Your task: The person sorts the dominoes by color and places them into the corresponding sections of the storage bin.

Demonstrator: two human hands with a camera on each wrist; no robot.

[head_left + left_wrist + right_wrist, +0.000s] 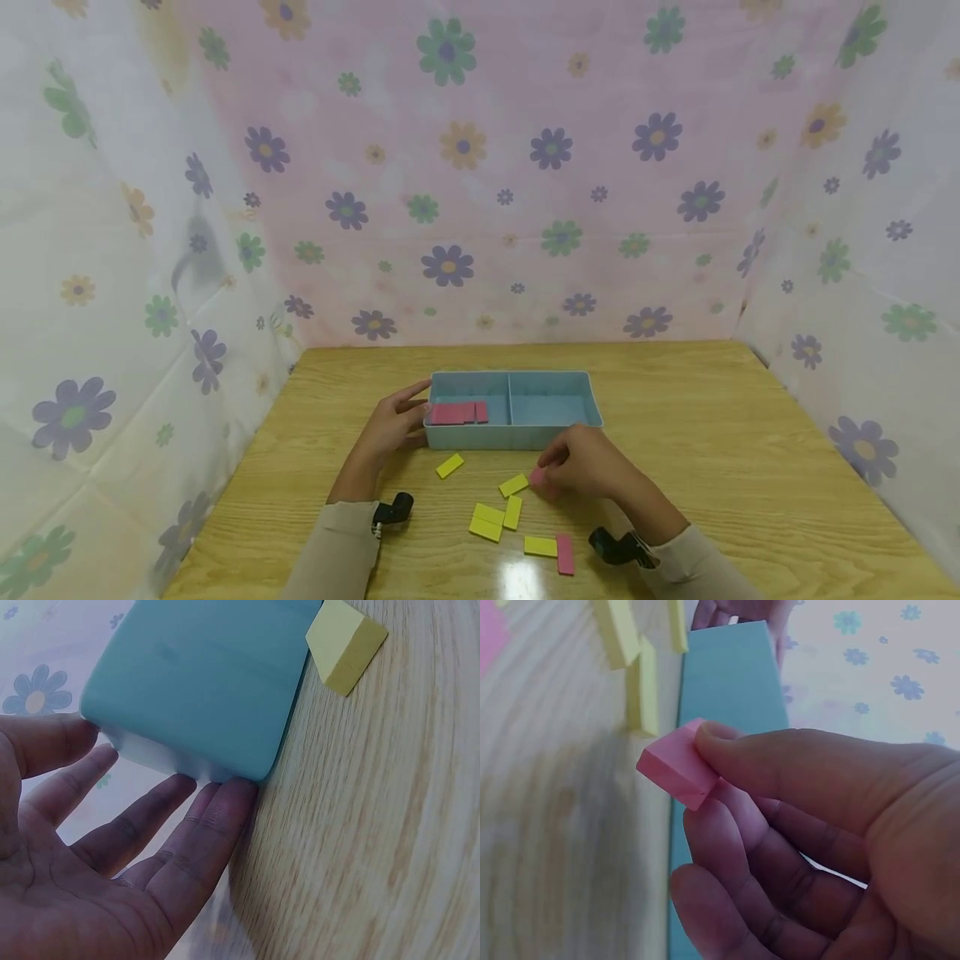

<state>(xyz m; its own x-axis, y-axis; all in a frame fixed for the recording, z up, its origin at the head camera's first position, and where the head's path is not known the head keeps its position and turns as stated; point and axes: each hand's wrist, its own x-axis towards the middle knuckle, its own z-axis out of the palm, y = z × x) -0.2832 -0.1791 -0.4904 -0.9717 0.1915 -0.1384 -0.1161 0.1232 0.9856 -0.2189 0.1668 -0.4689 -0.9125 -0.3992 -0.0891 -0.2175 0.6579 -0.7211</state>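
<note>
A blue two-compartment box point(468, 438) stands on the table, with several pink blocks point(453, 412) lying in its left compartment. My left hand point(390, 427) touches the box's left end. In the left wrist view its fairly straight fingertips rest against that end wall, the thumb near the top edge. Between thumb and fingers, my right hand point(588, 462) pinches a pink block point(679, 765), held just in front of the box's right half. Close to that hand lies a yellow block point(513, 486) on the table.
Several yellow blocks point(487, 522) lie in front of the box, and one yellow block point(450, 466) is nearer the left hand. Another pink block point(565, 555) touches a yellow one point(540, 546) near the front. Flowered cloth point(510, 167) encloses the table's back and sides.
</note>
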